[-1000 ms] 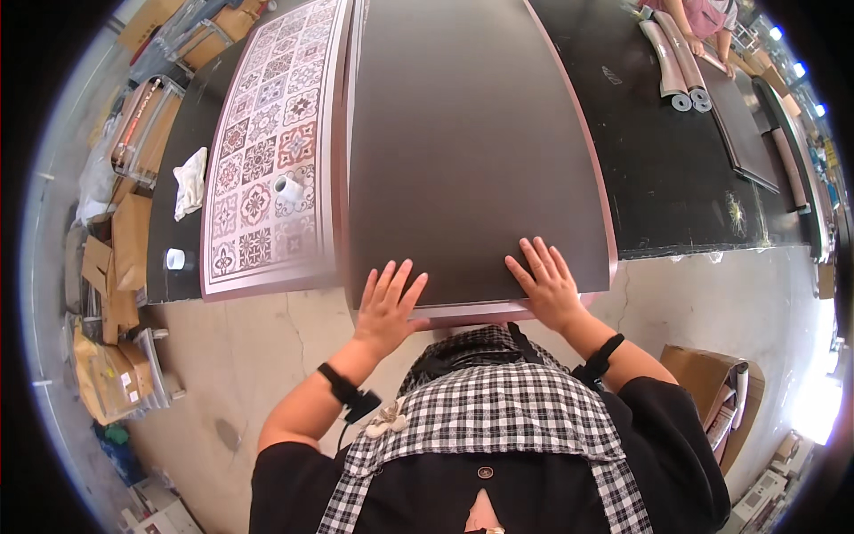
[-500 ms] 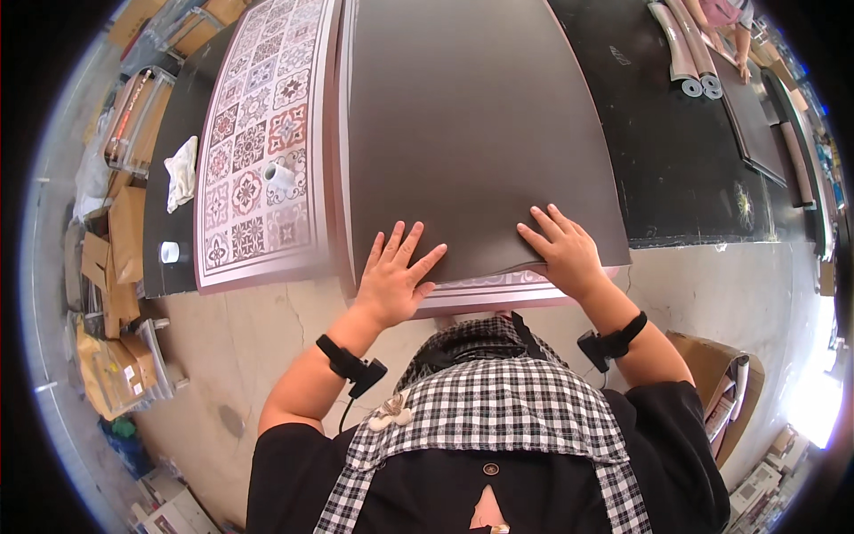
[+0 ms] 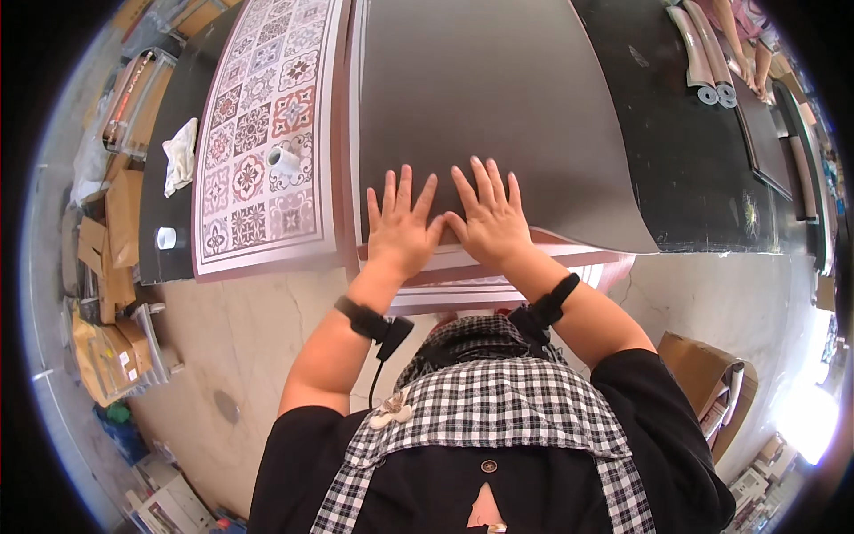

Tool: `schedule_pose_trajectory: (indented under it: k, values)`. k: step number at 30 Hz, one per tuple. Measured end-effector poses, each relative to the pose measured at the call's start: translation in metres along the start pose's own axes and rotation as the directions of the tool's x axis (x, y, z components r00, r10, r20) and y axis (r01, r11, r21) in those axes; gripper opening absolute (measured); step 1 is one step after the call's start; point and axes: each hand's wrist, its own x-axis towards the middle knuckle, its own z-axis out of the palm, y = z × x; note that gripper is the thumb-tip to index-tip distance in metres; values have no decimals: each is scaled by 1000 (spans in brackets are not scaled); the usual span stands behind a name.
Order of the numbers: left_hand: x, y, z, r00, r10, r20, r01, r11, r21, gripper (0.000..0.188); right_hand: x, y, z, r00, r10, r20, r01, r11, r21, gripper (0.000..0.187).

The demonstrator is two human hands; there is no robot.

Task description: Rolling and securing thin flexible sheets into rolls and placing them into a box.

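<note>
A large dark brown sheet (image 3: 498,98) lies face down over the table's front edge, its near edge lifting and curving at the right. Both my hands rest flat on its near end, close together with the thumbs almost touching. My left hand (image 3: 402,227) has its fingers spread and holds nothing. Fingers apart, my right hand (image 3: 492,218) lies beside it on the same sheet. Under that near edge a pinkish bordered sheet (image 3: 498,289) shows. To the left lies a mat with patterned tiles (image 3: 251,132), and a small white roll (image 3: 283,160) stands on it.
At the table's left side are a white cloth (image 3: 180,158) and another white roll (image 3: 166,238). Rolled mats (image 3: 703,53) lie at the far right, near a co-worker's arms (image 3: 743,44). Cardboard boxes (image 3: 120,214) stand left; an open carton (image 3: 703,374) stands right.
My right hand has slid left and forward until it is beside my left hand, which has moved forward. The sheet's near right corner has lifted more and swung outward.
</note>
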Motion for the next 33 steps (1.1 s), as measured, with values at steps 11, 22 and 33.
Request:
schedule_pose_trajectory:
  k: [11, 22, 33]
  values:
    - [-27, -6, 3, 904, 195, -381, -250, 963, -100, 37, -16, -5, -2, 992, 2, -126, 4, 999, 46, 37]
    - [-68, -5, 10, 917, 284, -280, -346, 915, -206, 32, -48, -10, 20, 963, -198, -182, 197, 980, -21, 29]
    - [-25, -31, 8, 963, 161, -215, -224, 924, -311, 13, -27, -4, 8, 977, -170, -126, 170, 985, -11, 25]
